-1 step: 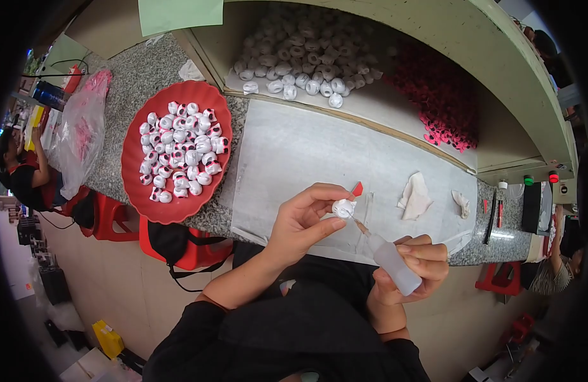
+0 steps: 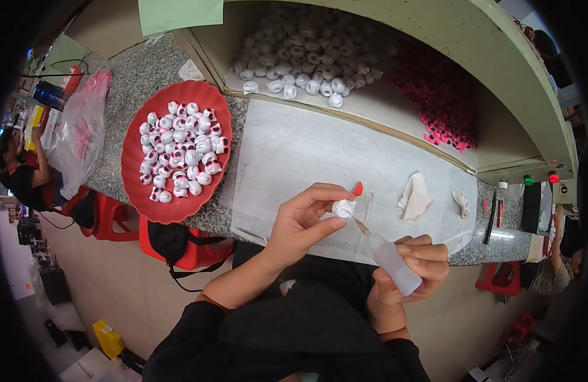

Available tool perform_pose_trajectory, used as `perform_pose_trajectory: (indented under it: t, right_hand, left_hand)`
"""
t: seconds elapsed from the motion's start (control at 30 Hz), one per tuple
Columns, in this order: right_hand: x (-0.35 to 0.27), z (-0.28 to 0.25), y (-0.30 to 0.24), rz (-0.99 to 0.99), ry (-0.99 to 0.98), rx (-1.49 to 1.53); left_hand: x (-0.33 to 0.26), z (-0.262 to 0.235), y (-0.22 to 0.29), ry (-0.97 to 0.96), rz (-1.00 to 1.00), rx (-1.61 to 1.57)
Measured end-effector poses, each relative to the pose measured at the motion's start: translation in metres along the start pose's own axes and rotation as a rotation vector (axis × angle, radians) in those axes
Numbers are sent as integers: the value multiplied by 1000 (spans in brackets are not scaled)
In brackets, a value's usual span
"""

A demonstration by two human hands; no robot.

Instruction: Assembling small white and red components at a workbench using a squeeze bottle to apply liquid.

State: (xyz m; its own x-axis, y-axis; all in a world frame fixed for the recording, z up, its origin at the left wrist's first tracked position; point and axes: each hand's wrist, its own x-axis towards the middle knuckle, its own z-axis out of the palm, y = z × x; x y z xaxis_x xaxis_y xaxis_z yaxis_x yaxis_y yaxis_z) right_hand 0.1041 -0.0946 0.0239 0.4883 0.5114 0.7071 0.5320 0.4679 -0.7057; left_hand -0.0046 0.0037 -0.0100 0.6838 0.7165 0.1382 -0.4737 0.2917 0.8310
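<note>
My left hand (image 2: pixel 301 224) pinches a small round white figure (image 2: pixel 344 208) between thumb and fingers, above the white sheet. A small red pointed piece (image 2: pixel 358 189) shows just beyond the fingertips; I cannot tell whether they hold it. My right hand (image 2: pixel 421 270) is wrapped round a translucent squeeze bottle (image 2: pixel 397 264), tilted with its thin needle tip touching or very close to the figure. To the left, a red scalloped bowl (image 2: pixel 133 184) holds many white figures (image 2: pixel 179 137) with pink and black markings.
White paper (image 2: pixel 294 146) covers the worktop, with crumpled tissues (image 2: pixel 415 197) on the right. Behind it, a shelf holds piles of white pieces (image 2: pixel 307 54) and pink parts (image 2: pixel 444 105). A plastic bag (image 2: pixel 84 140) lies left of the bowl. Red stools (image 2: pixel 173 245) stand below; other people sit at both sides.
</note>
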Motion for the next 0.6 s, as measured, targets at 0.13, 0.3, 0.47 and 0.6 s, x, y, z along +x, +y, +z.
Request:
perform_pose_trajectory:
  t: [0.13, 0.3, 0.47, 0.6]
  right_hand:
    - [0, 1, 1, 0, -14, 20]
    - [2, -2, -2, 40, -22, 14]
    - [8, -14, 3, 80, -170, 70]
    - [28, -29, 26, 155, -132, 153]
  left_hand:
    - [0, -1, 0, -32, 31, 76]
    - [1, 2, 2, 12, 41, 159]
    - [5, -3, -1, 21, 66, 155]
    - [9, -18, 8, 201, 34, 76]
